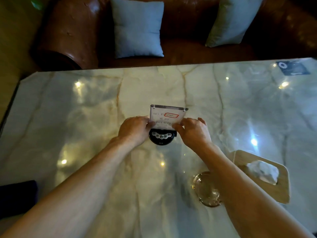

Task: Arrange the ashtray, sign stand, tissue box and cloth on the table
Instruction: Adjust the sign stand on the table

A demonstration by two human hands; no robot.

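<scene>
The sign stand, a clear acrylic panel with a WiFi card on a round black base with buttons, stands near the middle of the marble table. My left hand grips its left edge and my right hand grips its right edge. A glass ashtray sits near the front, partly hidden under my right forearm. The wooden tissue box, with white tissue showing through its opening, lies to the right of the ashtray. A dark cloth lies at the table's front left edge.
A brown leather sofa with two pale blue cushions runs along the table's far side. A dark sticker lies flat on the far right corner of the table.
</scene>
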